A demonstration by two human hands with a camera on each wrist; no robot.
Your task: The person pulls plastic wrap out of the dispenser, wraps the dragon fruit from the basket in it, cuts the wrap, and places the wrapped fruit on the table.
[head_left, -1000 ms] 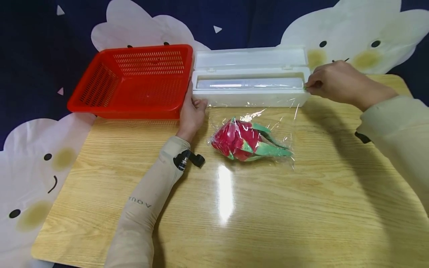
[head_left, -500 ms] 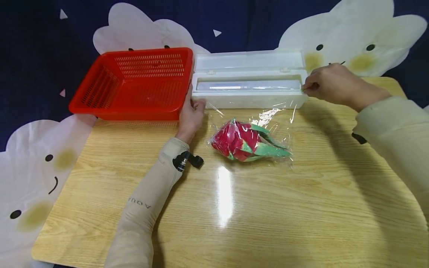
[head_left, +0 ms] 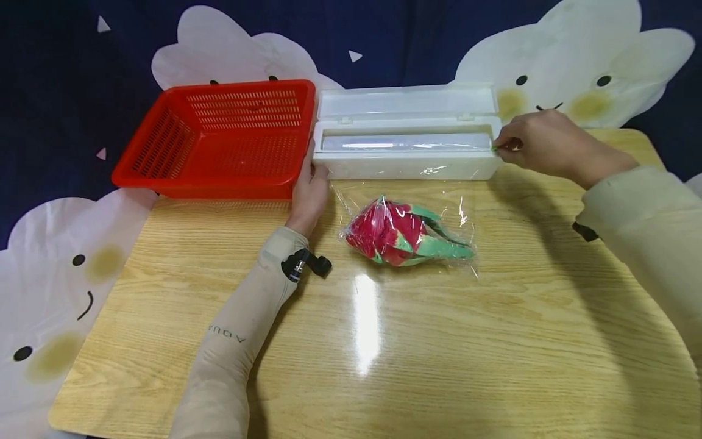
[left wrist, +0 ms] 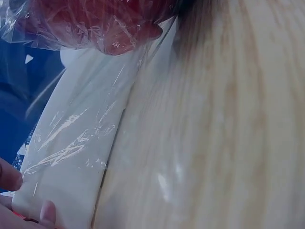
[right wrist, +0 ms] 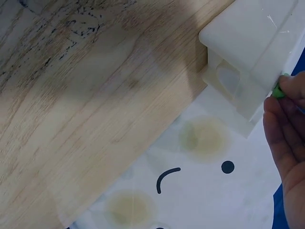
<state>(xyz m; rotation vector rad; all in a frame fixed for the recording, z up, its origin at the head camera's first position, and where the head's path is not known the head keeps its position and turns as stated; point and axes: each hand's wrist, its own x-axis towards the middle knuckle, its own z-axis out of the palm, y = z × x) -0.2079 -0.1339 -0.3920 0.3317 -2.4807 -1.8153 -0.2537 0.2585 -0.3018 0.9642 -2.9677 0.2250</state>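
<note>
A long white cling film dispenser (head_left: 406, 166) lies on the table with its lid up and a film roll (head_left: 406, 142) inside. At its left end my left hand (head_left: 310, 195) grips it, the thumb against the front; the fingers behind are hidden in the head view. My right hand (head_left: 554, 146) pinches a small green slider (right wrist: 278, 91) at the right end. Clear film (left wrist: 71, 129) runs down the dispenser's front to a red dragon fruit (head_left: 386, 235) with green leaf tips. Film also covers the fruit, which lies on the table in front.
A red plastic basket (head_left: 236, 190) with slotted walls stands left of the dispenser, close beside my left hand. The wooden table (head_left: 466, 353) shows a bright light reflection in front of the fruit. A dark blue cloth (head_left: 384, 36) with white clouds hangs behind.
My left thumb has drawn in slightly toward the dispenser's left end. Glints on the film have shifted. The view moved slightly; my right hand stays at the right end and the fruit lies still.
</note>
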